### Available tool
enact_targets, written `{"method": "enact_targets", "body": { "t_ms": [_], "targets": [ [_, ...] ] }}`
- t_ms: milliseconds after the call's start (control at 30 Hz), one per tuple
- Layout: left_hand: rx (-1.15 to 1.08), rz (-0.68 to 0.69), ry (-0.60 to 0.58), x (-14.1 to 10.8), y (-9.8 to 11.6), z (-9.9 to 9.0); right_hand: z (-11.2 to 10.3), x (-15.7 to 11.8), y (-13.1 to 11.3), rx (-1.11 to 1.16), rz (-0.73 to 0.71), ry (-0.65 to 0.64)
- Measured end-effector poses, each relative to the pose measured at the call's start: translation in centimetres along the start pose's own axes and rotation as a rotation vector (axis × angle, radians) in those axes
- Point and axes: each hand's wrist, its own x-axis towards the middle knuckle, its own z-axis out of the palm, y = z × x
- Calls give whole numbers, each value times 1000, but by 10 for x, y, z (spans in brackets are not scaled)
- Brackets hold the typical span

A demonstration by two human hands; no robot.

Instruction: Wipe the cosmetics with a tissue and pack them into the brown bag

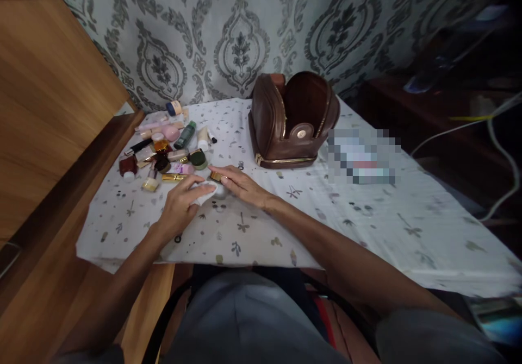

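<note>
Damask-patterned wallpaper [240, 49] rises behind the printed tablecloth [244, 233], where the left hand [181, 201] holds a white wipe [206, 194] against the gold-topped container [220, 192] gripped by the right hand [243, 186], beside cosmetics [186, 135] (labels too small to read).

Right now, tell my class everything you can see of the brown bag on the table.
The brown bag looks like smooth, slightly glossy leather, boxy with rounded upper sides. It stands upright on the patterned tablecloth, near the wall. Its top gapes open, edged by a gold-toned zip; the inside is too dark to read. A rounded tab with a round metallic stud sits at the front, above a second gold-toned zip along the lower edge. Neither the left hand nor the right hand touches it.
</note>
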Motion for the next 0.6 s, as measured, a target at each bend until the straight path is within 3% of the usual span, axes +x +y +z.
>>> {"method": "enact_targets", "body": {
  "t_ms": [233,433,600],
  "targets": [
    [-15,2,-9,-15,-3,-7,5,3,2,-20,54,26],
    [-19,-24,46,1,-4,-5,0,17,-7,-55,17,-118],
    [-9,-45,50,-8,-9,-7,-2,36,-8,-107,13,-211]
  ]
}}
